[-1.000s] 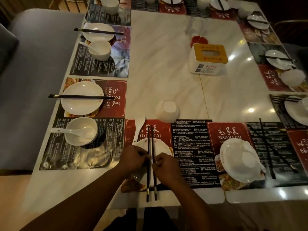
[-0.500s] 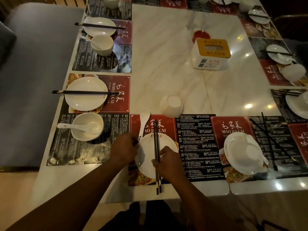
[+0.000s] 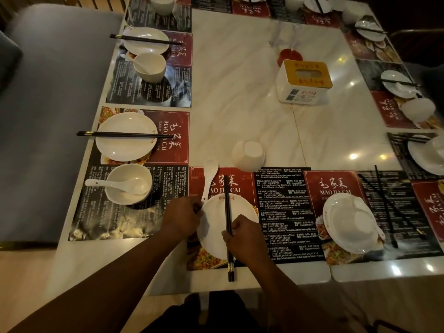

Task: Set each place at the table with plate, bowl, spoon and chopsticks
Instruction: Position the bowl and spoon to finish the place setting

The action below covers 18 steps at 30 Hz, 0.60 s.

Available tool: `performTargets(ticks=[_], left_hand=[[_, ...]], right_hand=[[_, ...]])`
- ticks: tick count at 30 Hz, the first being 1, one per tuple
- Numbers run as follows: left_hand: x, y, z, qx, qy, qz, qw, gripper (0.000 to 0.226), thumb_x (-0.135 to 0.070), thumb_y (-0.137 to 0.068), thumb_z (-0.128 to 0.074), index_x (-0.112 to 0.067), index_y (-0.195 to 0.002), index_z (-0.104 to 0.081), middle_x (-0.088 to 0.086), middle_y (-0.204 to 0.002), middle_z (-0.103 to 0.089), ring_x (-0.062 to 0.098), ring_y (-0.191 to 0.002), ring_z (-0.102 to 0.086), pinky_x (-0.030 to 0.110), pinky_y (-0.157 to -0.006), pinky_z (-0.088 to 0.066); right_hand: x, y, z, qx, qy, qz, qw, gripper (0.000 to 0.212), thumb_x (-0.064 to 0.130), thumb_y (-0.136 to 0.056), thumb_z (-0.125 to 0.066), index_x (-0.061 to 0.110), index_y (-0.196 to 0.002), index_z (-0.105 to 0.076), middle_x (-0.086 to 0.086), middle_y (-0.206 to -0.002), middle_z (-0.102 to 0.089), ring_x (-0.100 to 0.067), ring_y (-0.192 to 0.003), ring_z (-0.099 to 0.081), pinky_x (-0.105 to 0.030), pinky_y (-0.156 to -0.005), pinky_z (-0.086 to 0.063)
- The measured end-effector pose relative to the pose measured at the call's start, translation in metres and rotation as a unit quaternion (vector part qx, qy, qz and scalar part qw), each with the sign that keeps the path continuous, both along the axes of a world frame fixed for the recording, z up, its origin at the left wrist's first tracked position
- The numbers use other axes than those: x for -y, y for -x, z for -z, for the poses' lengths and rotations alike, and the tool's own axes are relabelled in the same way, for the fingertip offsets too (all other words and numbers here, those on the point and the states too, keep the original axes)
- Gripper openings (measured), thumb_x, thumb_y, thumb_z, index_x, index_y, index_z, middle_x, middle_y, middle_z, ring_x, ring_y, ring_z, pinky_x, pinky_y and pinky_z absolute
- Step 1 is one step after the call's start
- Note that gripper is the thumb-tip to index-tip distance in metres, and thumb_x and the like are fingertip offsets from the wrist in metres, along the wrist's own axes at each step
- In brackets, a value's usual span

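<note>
At far left we see a grey bench (image 3: 48, 116) running alongside the marble table (image 3: 240, 92). Two places on the table's left edge are fully laid. The farther has a far plate (image 3: 146, 43) with far chopsticks (image 3: 144, 39) across it and a far bowl (image 3: 150, 67) just beside it. The nearer has a side plate (image 3: 125, 145) bridged by side chopsticks (image 3: 125, 134), and next to it a side bowl (image 3: 128, 188) with a side spoon (image 3: 115, 185) resting in it, handle pointing toward the bench. At the near edge, the left hand (image 3: 182, 217) has its fingers curled against the left rim of the plate (image 3: 213, 227), grasping it. This plate sits on the red half of a printed placemat (image 3: 242, 179). The spoon (image 3: 209, 179) lies on the mat beyond the plate, bowl end away from us and handle tip close to the left hand's fingers. The chopsticks (image 3: 227, 212) lie together across the middle of the plate, pointing away from us, their butt ends overhanging the table's near edge. The right hand (image 3: 242, 236) pinches them where they cross the plate's near side. Beyond the mat an overturned bowl (image 3: 248, 156) stands base up on the bare marble, apart from the plate. Farther back and to the right stands a tissue box (image 3: 304, 80). At right, the next place holds a right plate (image 3: 336, 239) carrying an inverted bowl (image 3: 360, 219), with loose chopsticks (image 3: 385, 200) splayed apart on the mat beside it.
</note>
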State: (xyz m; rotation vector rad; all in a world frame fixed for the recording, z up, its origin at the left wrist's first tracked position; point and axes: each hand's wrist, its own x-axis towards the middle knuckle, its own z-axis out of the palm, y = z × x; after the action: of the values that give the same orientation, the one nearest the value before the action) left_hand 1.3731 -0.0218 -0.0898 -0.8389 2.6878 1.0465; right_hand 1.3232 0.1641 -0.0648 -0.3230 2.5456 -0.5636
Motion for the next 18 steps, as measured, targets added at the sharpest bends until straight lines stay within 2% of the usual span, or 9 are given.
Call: performTargets(ticks=[15, 18], left_hand=[[0.001, -0.0004, 0.0, -0.004, 0.012, 0.011, 1.0, 0.02, -0.027, -0.089, -0.072, -0.025, -0.109, -0.074, -0.005, -0.107, -0.073, 0.012, -0.099, -0.066, 0.027, -0.092, -0.048], [0.0008, -0.0003, -0.0015, -0.001, 0.008, 0.013, 1.0, 0.02, -0.027, -0.089, -0.072, -0.026, -0.109, -0.074, -0.006, -0.108, -0.074, 0.011, -0.098, -0.067, 0.028, -0.093, -0.051]], right_hand=[[0.0005, 0.0012, 0.0008, 0.003, -0.003, -0.002, 1.0, 0.026, 0.044, -0.08, -0.072, 0.023, -0.092, -0.061, 0.007, -0.083, -0.067, -0.012, -0.081, -0.065, -0.036, -0.075, -0.058], [0.0004, 0.0016, 0.0014, 0.006, 0.003, 0.0, 1.0, 0.025, 0.043, -0.08, -0.072, 0.024, -0.092, -0.061, 0.007, -0.082, -0.067, -0.011, -0.079, -0.065, -0.035, -0.074, -0.058]])
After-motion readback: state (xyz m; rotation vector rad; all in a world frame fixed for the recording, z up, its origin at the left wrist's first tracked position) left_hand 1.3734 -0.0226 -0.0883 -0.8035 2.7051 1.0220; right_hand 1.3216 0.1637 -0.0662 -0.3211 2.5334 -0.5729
